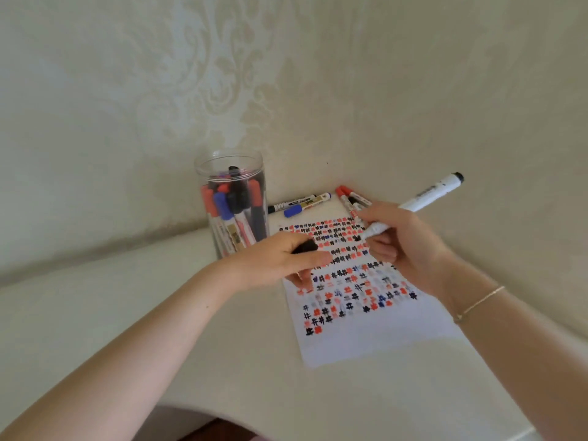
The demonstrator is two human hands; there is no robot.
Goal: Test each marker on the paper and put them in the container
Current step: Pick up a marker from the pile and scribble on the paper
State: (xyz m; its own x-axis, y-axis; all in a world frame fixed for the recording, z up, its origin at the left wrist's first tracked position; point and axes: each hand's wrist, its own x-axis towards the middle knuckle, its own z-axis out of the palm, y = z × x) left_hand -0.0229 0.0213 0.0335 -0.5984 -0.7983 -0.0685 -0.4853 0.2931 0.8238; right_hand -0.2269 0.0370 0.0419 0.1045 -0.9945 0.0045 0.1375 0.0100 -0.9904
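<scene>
My right hand (pixel 404 246) grips a white marker (pixel 423 200) with a black end, uncapped, its black tip pointing down at the upper part of the paper (pixel 366 329). The sheet carries rows of red, black and blue test marks. My left hand (pixel 280 261) pinches the black cap (pixel 306 247) just left of the tip, above the paper. A clear round container (pixel 232 202) stands at the back left with several red, blue and black markers inside.
Loose markers lie against the wall behind the paper: a black one (pixel 291 204), a blue one (pixel 307 205) and a small bunch with red caps (pixel 350 197). The pale table meets patterned walls in a corner. A bracelet sits on my right wrist.
</scene>
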